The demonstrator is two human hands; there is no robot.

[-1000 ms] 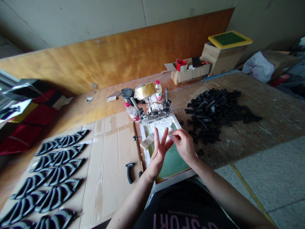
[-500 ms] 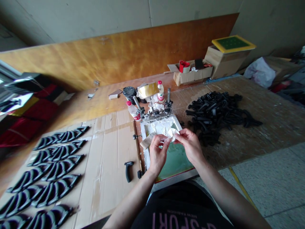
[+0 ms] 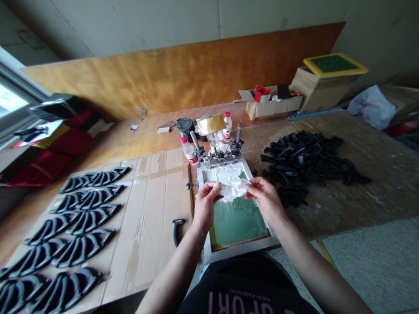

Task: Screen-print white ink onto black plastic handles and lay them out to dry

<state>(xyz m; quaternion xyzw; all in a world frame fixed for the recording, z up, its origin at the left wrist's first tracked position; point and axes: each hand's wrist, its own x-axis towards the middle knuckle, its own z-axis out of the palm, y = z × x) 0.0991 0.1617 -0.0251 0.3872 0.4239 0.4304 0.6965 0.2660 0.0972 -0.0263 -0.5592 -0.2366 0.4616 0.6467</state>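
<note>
My left hand [image 3: 206,207] and my right hand [image 3: 266,198] hold a crumpled white cloth or tissue [image 3: 233,189] stretched between them. Each hand pinches one end with thumb and fingers. The cloth hangs over a screen-printing frame [image 3: 240,224] with green mesh and a pale rim. White paste-like smears cover the far part of the mesh, partly hidden behind the cloth. At the frame's far end is a metal clamp [image 3: 219,162] with upright posts. A single black curved handle [image 3: 177,231] lies on cardboard left of my left forearm.
Rows of black curved handles [image 3: 91,222] lie on the cardboard sheet [image 3: 144,226] at left. A heap of similar black parts [image 3: 304,157] is at right. Two red-capped bottles [image 3: 190,151], a black tub [image 3: 185,127] and an open carton [image 3: 271,109] stand behind.
My hands have moved apart, and the white cloth between them is now spread wider. The beige piece beside my left hand is no longer visible. The whole view has shifted slightly.
</note>
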